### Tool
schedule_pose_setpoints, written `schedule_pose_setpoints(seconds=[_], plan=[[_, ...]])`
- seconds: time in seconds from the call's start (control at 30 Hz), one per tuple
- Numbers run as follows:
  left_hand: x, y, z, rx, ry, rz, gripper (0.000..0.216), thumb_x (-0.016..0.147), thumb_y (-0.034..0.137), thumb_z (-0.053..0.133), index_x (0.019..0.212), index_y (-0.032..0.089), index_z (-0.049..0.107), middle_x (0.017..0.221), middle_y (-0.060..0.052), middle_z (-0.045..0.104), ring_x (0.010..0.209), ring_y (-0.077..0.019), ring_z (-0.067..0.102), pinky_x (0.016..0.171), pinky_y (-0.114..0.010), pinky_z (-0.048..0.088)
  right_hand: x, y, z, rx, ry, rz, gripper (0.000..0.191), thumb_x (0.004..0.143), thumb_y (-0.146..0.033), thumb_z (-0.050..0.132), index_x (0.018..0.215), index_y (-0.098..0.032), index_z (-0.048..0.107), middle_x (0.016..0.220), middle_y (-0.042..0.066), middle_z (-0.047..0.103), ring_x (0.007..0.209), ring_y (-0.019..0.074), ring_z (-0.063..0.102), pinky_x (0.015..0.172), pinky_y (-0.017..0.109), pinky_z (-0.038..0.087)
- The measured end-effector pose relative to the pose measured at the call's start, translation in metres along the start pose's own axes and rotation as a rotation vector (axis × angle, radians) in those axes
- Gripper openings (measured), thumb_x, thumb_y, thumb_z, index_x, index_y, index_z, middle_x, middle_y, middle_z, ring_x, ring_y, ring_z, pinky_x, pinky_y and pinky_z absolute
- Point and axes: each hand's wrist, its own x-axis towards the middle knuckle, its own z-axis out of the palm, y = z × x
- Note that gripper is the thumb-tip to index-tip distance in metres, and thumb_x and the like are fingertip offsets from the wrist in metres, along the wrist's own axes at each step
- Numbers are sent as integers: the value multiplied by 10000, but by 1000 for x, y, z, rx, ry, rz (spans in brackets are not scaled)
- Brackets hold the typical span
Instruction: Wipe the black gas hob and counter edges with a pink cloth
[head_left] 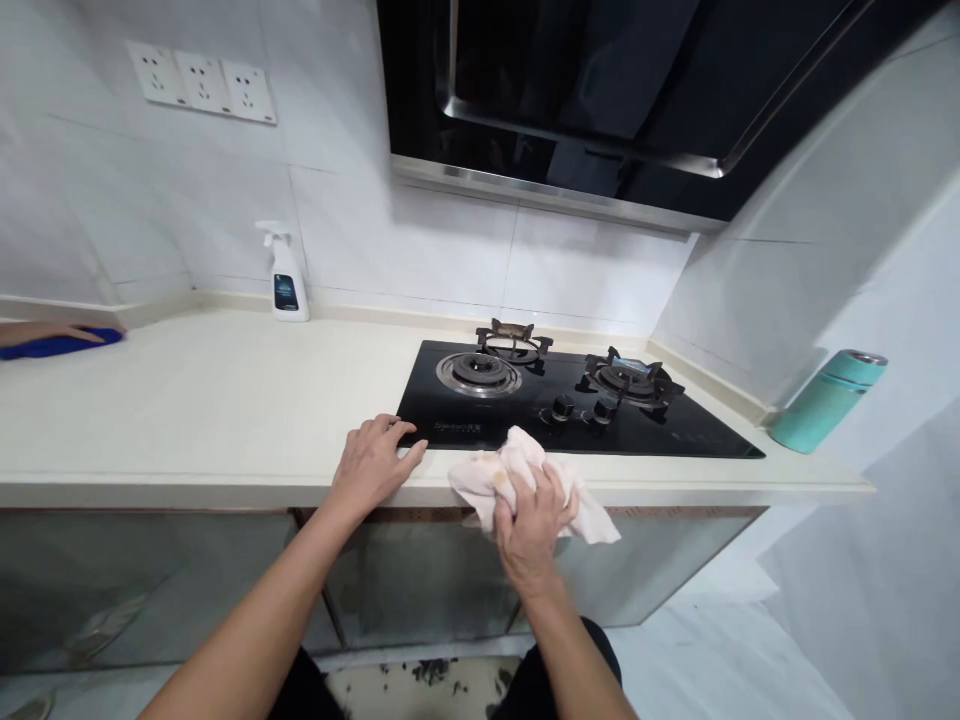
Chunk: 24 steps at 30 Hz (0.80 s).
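My left hand point(377, 457) rests on the counter at the front left corner of the black gas stove point(495, 420), its fingers spread and touching the glass edge. In my right hand point(536, 525) is a crumpled pale pink cloth point(480, 472) with a brownish stain, pressed at the counter's front edge below the stove. The left burner point(478, 374) has no pan support on it. A loose pan support point(514, 342) sits at the stove's back edge by the wall. The right burner point(631, 380) carries its own support.
A white spray bottle point(287, 280) stands against the back wall. At far left, another person's hand point(52, 332) is on a blue cloth point(71, 343). A teal flask point(829, 402) stands at the counter's right end. The black range hood point(562, 90) overhangs the stove.
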Motion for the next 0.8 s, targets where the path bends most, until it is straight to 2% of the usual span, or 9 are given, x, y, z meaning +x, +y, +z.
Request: schedule_pose_setpoints(seconds=[0.13,0.2,0.27,0.33,0.43,0.5,0.57,0.7,0.8], plan=[[-1,1,-1,-26,-10,-14,337,955,435,551,1138,227,743,1231,-115,689,1174,-326,624,1005,-477,466,36,38,-29,78,104,-48,374,1036,-393,341,1201,-222,631,1142,136,626,1138,310,546,1038,510,359],[-1,1,-1,-38,-12,-15,326,958,418,553,1147,233,743,1232,-112,691,1158,-316,625,998,-468,466,59,64,-43,4,121,20,432,1036,-453,315,1195,-211,635,1105,146,621,1094,311,543,1007,484,370],[-2,2,0,-47,-2,-12,317,957,399,565,1160,234,743,1234,-114,691,1141,-311,625,993,-465,463,83,90,-51,-126,134,129,491,1025,-500,309,1215,-202,649,1190,179,613,1165,340,520,1046,519,342],[-3,2,1,-50,11,-13,310,955,388,579,1165,230,743,1240,-118,688,1134,-311,622,992,-468,458,105,111,-52,-241,45,214,528,1014,-521,312,1264,-210,656,1344,191,579,1273,369,473,1098,581,296],[-4,3,2,-48,13,-21,302,963,391,586,1167,231,741,1247,-118,681,1148,-314,616,999,-470,448,126,126,-46,-351,-277,223,547,1004,-558,346,1344,-254,647,1525,152,482,1375,390,410,1103,643,294],[-5,3,3,-51,16,-27,302,969,397,586,1170,229,738,1247,-117,678,1157,-313,613,1005,-469,442,130,123,-44,-419,-403,200,550,1010,-557,352,1372,-256,636,1541,149,465,1365,391,420,1069,642,339],[-5,3,4,-55,21,-30,311,977,406,583,1172,219,737,1243,-119,677,1155,-314,611,1009,-470,437,128,110,-44,-478,-408,187,535,1026,-514,338,1369,-230,636,1483,172,507,1308,384,458,1033,625,377],[-5,3,5,-59,21,-29,321,988,427,579,1163,211,738,1235,-122,676,1140,-316,611,1007,-474,434,114,60,-41,-462,-379,68,472,1024,-449,385,1280,-185,681,1327,206,592,1199,380,502,964,576,418],[-6,3,4,-60,24,-27,310,988,425,585,1162,218,737,1238,-121,675,1149,-317,609,1007,-472,433,105,17,-28,-369,-368,-92,441,1020,-416,433,1322,-187,659,1291,202,609,1160,373,511,930,530,426]])
